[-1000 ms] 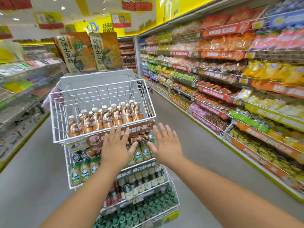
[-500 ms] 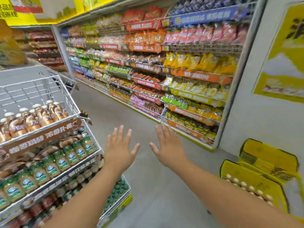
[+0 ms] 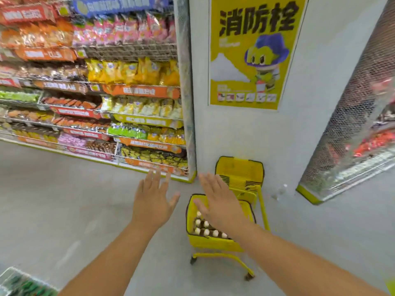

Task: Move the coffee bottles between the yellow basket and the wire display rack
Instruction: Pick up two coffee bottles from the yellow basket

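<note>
Flat left hand (image 3: 152, 201) and right hand (image 3: 222, 205) above yellow basket (image 3: 210, 242) rim.

A smooth pale grey floor (image 3: 64, 210) runs under everything here. To the left, a long wire-shelved store gondola (image 3: 96, 107) is packed tier upon tier with bright snack bags in orange, pink, yellow and green, each shelf edged with orange and red price strips. Its end meets a plain white pillar wall (image 3: 310, 135), where a tall yellow poster with bold black characters and a purple-hatted cartoon mascot (image 3: 252, 52) hangs. At the far right a second shelf unit leans into sight, its silver mesh end panel (image 3: 342, 124) trimmed yellow at the base. Lighting is even and bright.
</note>
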Action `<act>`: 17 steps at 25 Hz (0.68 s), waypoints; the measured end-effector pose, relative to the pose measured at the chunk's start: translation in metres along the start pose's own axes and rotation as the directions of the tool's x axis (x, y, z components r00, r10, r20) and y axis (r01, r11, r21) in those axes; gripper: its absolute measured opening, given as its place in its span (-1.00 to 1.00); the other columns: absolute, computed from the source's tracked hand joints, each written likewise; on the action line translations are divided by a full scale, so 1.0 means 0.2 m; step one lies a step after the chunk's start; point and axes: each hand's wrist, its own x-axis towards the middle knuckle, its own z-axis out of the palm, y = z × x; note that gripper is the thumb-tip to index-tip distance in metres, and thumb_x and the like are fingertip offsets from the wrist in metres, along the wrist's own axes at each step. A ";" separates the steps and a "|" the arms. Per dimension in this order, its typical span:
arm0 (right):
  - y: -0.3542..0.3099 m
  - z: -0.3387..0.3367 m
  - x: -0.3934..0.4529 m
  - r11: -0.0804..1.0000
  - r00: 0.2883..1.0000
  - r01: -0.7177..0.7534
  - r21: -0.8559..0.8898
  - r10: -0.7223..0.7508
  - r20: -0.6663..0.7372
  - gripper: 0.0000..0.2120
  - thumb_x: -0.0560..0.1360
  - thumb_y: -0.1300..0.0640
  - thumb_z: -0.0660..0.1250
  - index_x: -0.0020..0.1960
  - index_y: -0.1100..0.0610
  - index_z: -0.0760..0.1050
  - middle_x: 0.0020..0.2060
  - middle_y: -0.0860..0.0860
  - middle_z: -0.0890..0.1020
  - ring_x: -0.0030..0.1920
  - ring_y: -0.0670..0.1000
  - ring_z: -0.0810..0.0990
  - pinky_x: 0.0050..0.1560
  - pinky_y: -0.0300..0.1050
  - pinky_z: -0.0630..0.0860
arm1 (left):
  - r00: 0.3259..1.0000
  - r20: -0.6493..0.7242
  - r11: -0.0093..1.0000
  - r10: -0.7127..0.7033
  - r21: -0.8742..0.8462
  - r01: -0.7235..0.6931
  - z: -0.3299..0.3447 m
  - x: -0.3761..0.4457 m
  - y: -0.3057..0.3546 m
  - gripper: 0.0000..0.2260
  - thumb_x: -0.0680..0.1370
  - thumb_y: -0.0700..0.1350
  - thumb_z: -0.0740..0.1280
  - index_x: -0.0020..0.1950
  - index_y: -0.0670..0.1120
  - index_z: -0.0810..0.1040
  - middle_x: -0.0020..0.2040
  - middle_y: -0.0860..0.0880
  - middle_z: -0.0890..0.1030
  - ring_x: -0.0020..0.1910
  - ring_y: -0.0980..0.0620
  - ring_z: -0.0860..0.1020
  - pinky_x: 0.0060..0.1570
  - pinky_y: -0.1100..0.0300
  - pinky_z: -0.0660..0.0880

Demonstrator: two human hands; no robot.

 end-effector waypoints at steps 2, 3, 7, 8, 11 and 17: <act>0.26 0.00 0.00 0.997 0.998 -0.063 -0.032 0.064 0.021 -0.28 0.59 -0.30 0.05 0.56 0.17 0.37 0.50 0.18 0.44 0.49 0.25 0.43 0.37 0.22 0.50 | 0.999 0.008 0.998 0.048 -0.044 -0.048 0.08 0.14 0.24 -0.32 0.59 0.33 0.03 0.54 -0.07 0.41 0.58 -0.20 0.31 0.55 -0.25 0.27 0.40 -0.24 0.36; 0.35 -0.01 -0.01 0.994 0.993 -0.107 -0.031 0.108 0.042 -0.28 0.58 -0.30 0.06 0.52 0.16 0.42 0.48 0.17 0.48 0.46 0.25 0.47 0.34 0.20 0.54 | 0.998 0.015 0.996 0.067 -0.052 -0.066 0.12 0.20 0.33 -0.32 0.59 0.34 0.01 0.55 -0.04 0.39 0.59 -0.19 0.29 0.57 -0.23 0.24 0.43 -0.22 0.34; 0.68 0.06 0.00 0.978 0.976 -0.209 -0.005 0.209 0.064 -0.22 0.60 -0.39 -0.11 0.58 0.10 0.33 0.55 0.11 0.38 0.53 0.20 0.38 0.42 0.13 0.42 | 0.982 0.106 0.985 0.155 -0.086 -0.147 0.35 0.42 0.59 -0.32 0.60 0.35 -0.01 0.55 -0.03 0.39 0.59 -0.17 0.30 0.57 -0.20 0.25 0.44 -0.21 0.34; 0.74 0.11 0.02 0.971 0.967 -0.237 0.012 0.234 0.101 -0.17 0.59 -0.42 -0.19 0.62 0.08 0.24 0.59 0.10 0.30 0.58 0.19 0.29 0.48 0.12 0.35 | 0.975 0.134 0.982 0.176 -0.089 -0.165 0.42 0.47 0.63 -0.33 0.61 0.35 -0.01 0.54 -0.04 0.40 0.58 -0.18 0.31 0.56 -0.21 0.28 0.43 -0.22 0.36; 0.95 0.30 0.08 0.944 0.934 -0.331 -0.016 0.330 0.136 -0.22 0.60 -0.40 -0.06 0.61 0.08 0.26 0.57 0.09 0.35 0.56 0.18 0.34 0.43 0.14 0.44 | 0.948 0.213 0.970 0.237 -0.111 -0.217 0.66 0.64 0.71 -0.29 0.62 0.36 -0.12 0.54 -0.05 0.41 0.57 -0.20 0.32 0.53 -0.25 0.32 0.40 -0.24 0.38; 1.24 0.64 0.33 0.874 0.866 -0.477 0.090 0.450 0.216 0.02 0.46 -0.53 -0.42 0.67 0.07 0.05 0.65 0.03 0.16 0.64 0.08 0.13 0.60 0.02 0.19 | 0.877 0.309 0.923 0.369 -0.236 -0.305 1.18 1.03 0.76 -0.33 0.59 0.35 -0.01 0.54 -0.02 0.40 0.57 -0.15 0.33 0.55 -0.20 0.31 0.41 -0.16 0.40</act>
